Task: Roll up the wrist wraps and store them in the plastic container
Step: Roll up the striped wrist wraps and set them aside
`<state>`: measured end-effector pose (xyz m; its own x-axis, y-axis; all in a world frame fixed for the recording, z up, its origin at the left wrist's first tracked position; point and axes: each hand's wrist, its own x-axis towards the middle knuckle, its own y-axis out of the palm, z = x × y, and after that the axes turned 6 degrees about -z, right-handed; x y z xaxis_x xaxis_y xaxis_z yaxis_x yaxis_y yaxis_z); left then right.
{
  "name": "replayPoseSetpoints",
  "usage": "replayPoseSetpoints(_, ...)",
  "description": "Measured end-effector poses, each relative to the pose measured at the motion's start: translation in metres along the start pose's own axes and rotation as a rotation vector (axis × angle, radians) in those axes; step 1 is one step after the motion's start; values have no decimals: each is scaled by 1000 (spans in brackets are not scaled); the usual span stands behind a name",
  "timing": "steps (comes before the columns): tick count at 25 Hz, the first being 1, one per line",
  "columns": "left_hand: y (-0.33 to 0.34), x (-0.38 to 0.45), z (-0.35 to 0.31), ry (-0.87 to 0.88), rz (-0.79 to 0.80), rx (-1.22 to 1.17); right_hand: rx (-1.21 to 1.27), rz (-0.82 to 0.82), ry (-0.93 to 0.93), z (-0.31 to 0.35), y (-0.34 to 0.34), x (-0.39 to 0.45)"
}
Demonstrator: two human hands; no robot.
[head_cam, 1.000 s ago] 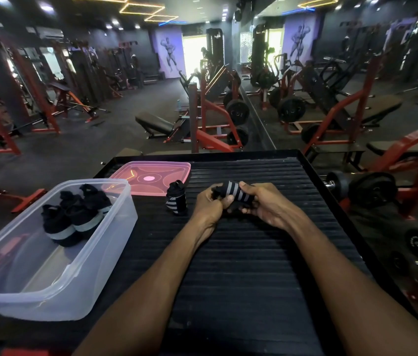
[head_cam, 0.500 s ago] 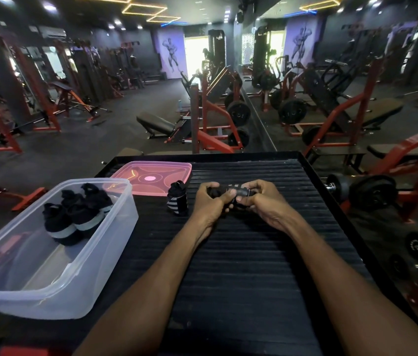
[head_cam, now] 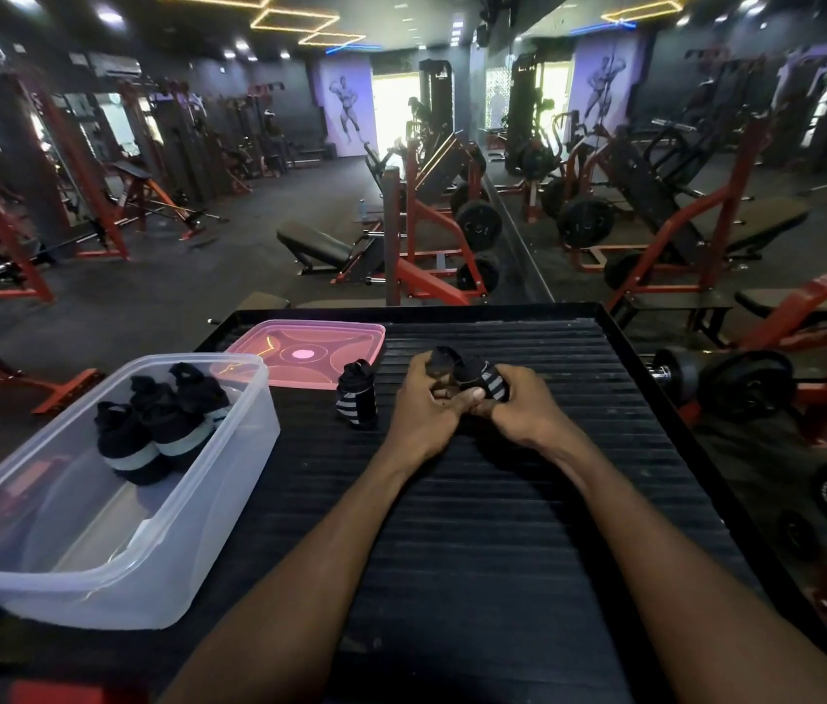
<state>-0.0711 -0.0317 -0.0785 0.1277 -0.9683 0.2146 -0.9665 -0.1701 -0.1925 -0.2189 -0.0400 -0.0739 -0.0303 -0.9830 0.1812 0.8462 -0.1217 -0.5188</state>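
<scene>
Both hands meet at the far middle of the ribbed black desk (head_cam: pixel 477 525), forearms angled inward: left hand (head_cam: pixel 426 403) and right hand (head_cam: pixel 518 403) clench one striped wrist wrap (head_cam: pixel 472 376) between curled fingers. Just left of them a rolled wrap (head_cam: pixel 356 396) stands upright. Farther left, the pink lid (head_cam: pixel 310 355), then the plastic container (head_cam: pixel 188 525) holding rolled wraps (head_cam: pixel 157 424), overhanging the desk's left edge. Bare desk lies nearer the body.

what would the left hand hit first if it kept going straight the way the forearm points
Probably nothing beyond the wrist wrap the left hand already grips with the right hand. Past it, only bare ribbed mat up to the platform's far edge, though depth is hard to judge.
</scene>
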Motion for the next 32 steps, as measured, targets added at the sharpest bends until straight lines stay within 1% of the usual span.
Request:
replayPoseSetpoints(2, -2, 1, -2, 12, -27, 17, 14, -14, 16, 3, 2, -1)
replayPoseSetpoints(4, -8, 1, -5, 71, -35, 122, -27, -1, 1, 9, 4, -2)
replayPoseSetpoints(6, -14, 0, -7, 157, -25, 245, -73, 1, -12, 13, 7, -4)
replayPoseSetpoints(9, -25, -6, -15, 201, 4, 322, -32, -26, -8, 17, 13, -7)
replayPoseSetpoints(11, -33, -11, -21, 185, 3, 353, 0, -30, -9, 19, 19, -10)
replayPoseSetpoints(14, -55, -20, -27, 108, -24, 395, 14, -1, -33, 28, 33, -15)
replayPoseSetpoints(18, -101, -44, -20, 128, -69, 505, -52, 88, -57, 44, 55, -26)
replayPoseSetpoints(20, -119, -52, -15, 109, -71, 542, -65, 111, -56, 53, 63, -31)
replayPoseSetpoints(23, -138, -67, -11, 78, -39, 566, -64, 125, -51, 67, 75, -40)
replayPoseSetpoints(25, -148, -83, -11, 95, -28, 581, -65, 130, -59, 75, 84, -46)
replayPoseSetpoints(27, -158, -100, -14, 137, -44, 603, -42, 148, -56, 82, 92, -51)
replayPoseSetpoints(30, -177, -124, -38, 228, -88, 530, 16, 191, -61, 99, 102, -59)
replayPoseSetpoints(32, -195, -131, -64, 333, -176, 475, 41, 180, -88, 115, 110, -58)
